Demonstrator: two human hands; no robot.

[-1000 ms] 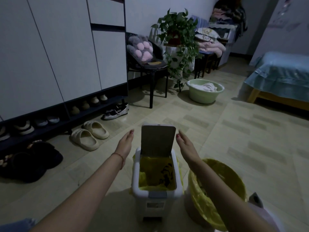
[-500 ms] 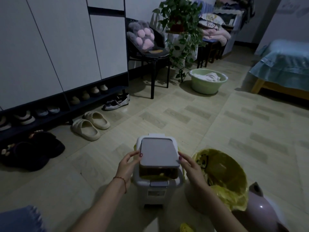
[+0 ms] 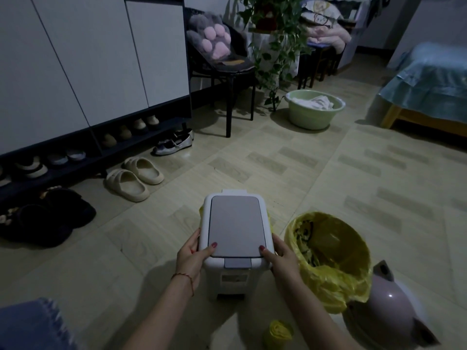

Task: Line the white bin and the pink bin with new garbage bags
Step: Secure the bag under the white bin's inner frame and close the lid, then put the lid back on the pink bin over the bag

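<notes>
Small white rectangular plastic bin [image 3: 233, 251] with flat grey hinged lid [image 3: 236, 226] stands on the pale tiled floor [image 3: 328, 178], lid down. Left hand [image 3: 190, 256] grips the bin's left front corner, thumb on the lid's front edge, fingers wrapped down the side wall. Right hand [image 3: 280, 257] grips the right front corner the same way, thumb on the lid. Thin yellow plastic bag edge [image 3: 270, 219] sticks out from under the bin's rim on both sides.

Just right of the white bin: round bin lined with crinkled yellow garbage bag [image 3: 328, 258], bag folded over the rim so the bin's wall and colour are hidden. Glossy pink domed lid [image 3: 389, 314] sits beyond it, further right of the white bin, partly cut off by the frame edge. Small roll of yellow bags [image 3: 279, 334] lies on the floor nearer the camera than the white bin, dim and cut off at the bottom edge.

Label on the white bin's front is unreadable. Beige foam slippers [image 3: 134, 179] lie to the far left of the white bin.
</notes>
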